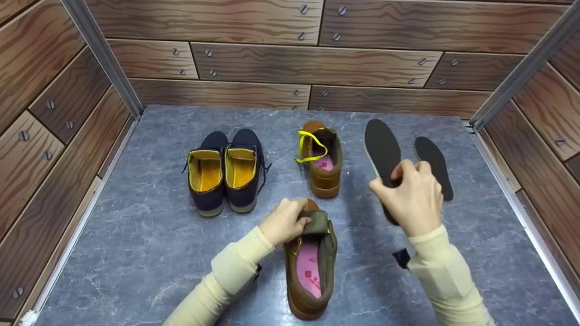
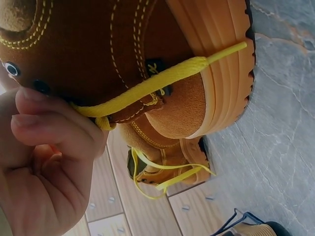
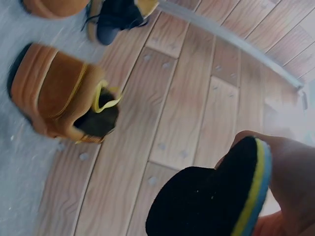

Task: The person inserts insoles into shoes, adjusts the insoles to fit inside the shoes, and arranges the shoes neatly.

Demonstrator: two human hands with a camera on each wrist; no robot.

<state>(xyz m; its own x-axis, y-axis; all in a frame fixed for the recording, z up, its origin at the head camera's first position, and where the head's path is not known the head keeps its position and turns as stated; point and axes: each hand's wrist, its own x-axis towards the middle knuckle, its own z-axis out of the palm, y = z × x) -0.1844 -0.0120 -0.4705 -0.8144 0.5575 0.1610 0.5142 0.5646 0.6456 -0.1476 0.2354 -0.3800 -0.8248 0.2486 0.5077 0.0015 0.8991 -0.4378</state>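
My left hand (image 1: 283, 222) grips the olive tongue (image 1: 318, 222) of the nearer brown shoe (image 1: 297, 299), which stands upright with its heel toward me. A pink insole (image 1: 307, 267) with red marks lies inside it. In the left wrist view, a yellow lace (image 2: 142, 91) hangs over the shoe's side. Between thumb and fingers, my right hand (image 1: 414, 201) pinches a black insole (image 1: 382, 145), held above the floor to the right of the shoes. Its layered edge shows yellow and blue in the right wrist view. A second black insole (image 1: 432, 165) lies beyond that hand.
Behind the nearer shoe stands its brown mate (image 1: 325, 184), with a loose yellow lace and pink inside. Two navy shoes (image 1: 206, 197) with yellow linings stand side by side at the left. Wood-patterned walls (image 1: 317, 63) enclose the grey marbled floor (image 1: 149, 253) at the back and sides.
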